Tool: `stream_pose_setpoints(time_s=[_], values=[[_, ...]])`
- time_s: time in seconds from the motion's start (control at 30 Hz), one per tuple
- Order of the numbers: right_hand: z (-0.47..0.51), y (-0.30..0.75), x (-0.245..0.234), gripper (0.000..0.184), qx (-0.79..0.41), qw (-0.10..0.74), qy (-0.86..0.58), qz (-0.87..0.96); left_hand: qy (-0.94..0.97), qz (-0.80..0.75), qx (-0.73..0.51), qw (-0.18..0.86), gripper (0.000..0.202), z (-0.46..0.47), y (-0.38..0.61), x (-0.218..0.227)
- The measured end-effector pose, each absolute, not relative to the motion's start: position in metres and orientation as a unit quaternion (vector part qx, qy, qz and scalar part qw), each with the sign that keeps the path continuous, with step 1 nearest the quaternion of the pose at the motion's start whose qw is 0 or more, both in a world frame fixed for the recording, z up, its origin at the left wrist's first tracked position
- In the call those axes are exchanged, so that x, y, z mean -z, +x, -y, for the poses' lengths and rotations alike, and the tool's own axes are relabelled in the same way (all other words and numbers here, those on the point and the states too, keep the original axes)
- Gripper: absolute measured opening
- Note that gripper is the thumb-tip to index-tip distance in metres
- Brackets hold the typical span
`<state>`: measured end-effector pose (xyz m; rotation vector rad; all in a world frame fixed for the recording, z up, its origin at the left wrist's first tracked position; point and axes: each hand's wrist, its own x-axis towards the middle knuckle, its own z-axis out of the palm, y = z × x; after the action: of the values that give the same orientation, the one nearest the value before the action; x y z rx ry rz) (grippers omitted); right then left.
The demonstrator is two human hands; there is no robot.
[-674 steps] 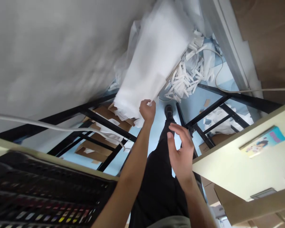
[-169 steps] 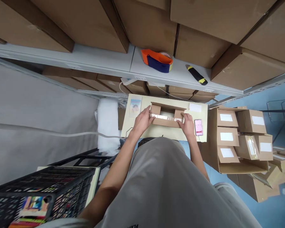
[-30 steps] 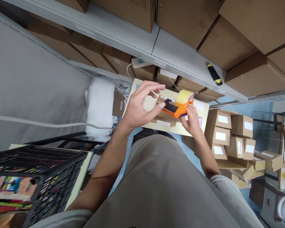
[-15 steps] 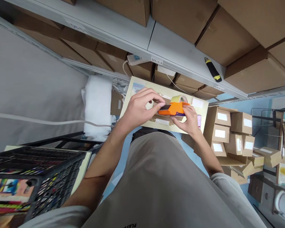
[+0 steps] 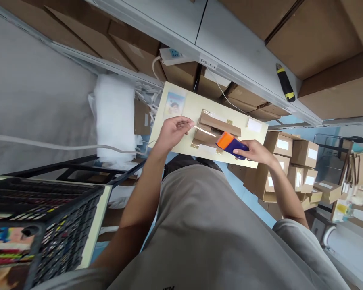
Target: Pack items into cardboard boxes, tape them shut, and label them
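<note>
My right hand (image 5: 254, 152) grips an orange and dark-blue tape dispenser (image 5: 233, 146), with its orange end turned to the left. Between the thumb and fingers of my left hand (image 5: 177, 131) is the end of a strip of tape (image 5: 205, 131), which stretches toward the dispenser's orange end. Just beneath the strip, a cardboard box (image 5: 219, 122) lies on the cream tabletop (image 5: 189, 98), with bits of clear tape at its edges. Whether the strip touches the box, I cannot tell.
A picture card (image 5: 174, 104) and a white label (image 5: 254, 125) lie on the tabletop. A shelf (image 5: 230, 48) with boxes and a utility knife (image 5: 286, 83) runs behind. Stacked cartons (image 5: 304, 154) stand right; a black crate (image 5: 69, 225) stands left.
My hands have moved apart, and a tape strip now spans between them. The dispenser has turned and shifted right and down, leaving the box more exposed. The view has shifted slightly.
</note>
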<state>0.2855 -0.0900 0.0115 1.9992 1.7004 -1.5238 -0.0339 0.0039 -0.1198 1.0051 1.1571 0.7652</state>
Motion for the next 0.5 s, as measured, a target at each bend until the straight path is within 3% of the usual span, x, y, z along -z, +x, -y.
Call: stream_pose_setpoints(time_s=[0.2,0.5], values=[[0.033,0.309,0.001,0.076,0.575,0.087,0.646,-0.495,0.296,-0.496,-0.296,0.760,0.037,-0.014,-0.023,0.154],[0.000,0.302,0.057,0.082,0.569,0.156,0.625,-0.511,0.225,-0.533,-0.280,0.766,0.037,-0.015,-0.021,0.195]])
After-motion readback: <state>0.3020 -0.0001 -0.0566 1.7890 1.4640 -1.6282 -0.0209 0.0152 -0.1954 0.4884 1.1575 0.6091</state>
